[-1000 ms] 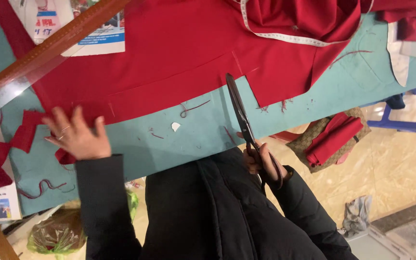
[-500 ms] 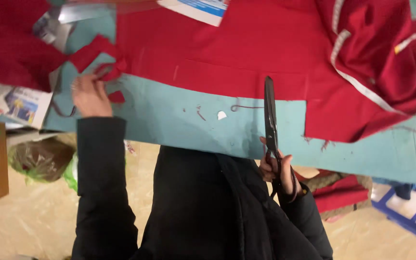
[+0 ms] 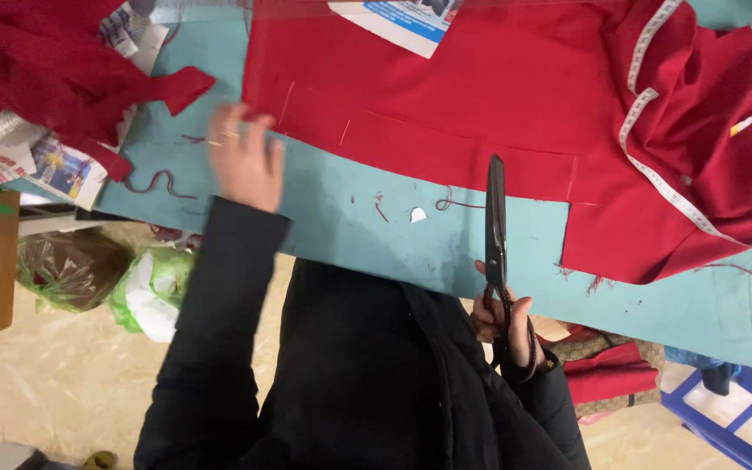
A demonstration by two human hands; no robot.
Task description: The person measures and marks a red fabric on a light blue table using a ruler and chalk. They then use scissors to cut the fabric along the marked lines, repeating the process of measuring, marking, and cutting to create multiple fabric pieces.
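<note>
A large piece of red fabric (image 3: 480,96) with chalk lines lies on a teal table (image 3: 341,218). My right hand (image 3: 502,322) grips the handles of long black scissors (image 3: 496,226), whose closed blades point away from me and reach the red fabric's near edge. My left hand (image 3: 245,161), blurred by motion, hovers with fingers spread over the table at the left corner of the red fabric, holding nothing. Both arms are in black sleeves.
Red fabric scraps (image 3: 54,70) lie at the far left over printed papers (image 3: 36,157). A white measuring tape (image 3: 654,174) runs over bunched red fabric (image 3: 707,113) at the right. Plastic bags (image 3: 145,287) sit on the floor at the left, a blue crate (image 3: 741,418) at the lower right.
My left hand has moved right, away from the red scraps and toward the cut fabric's corner. The right hand still holds the scissors in the same pose; the view has shifted a little.
</note>
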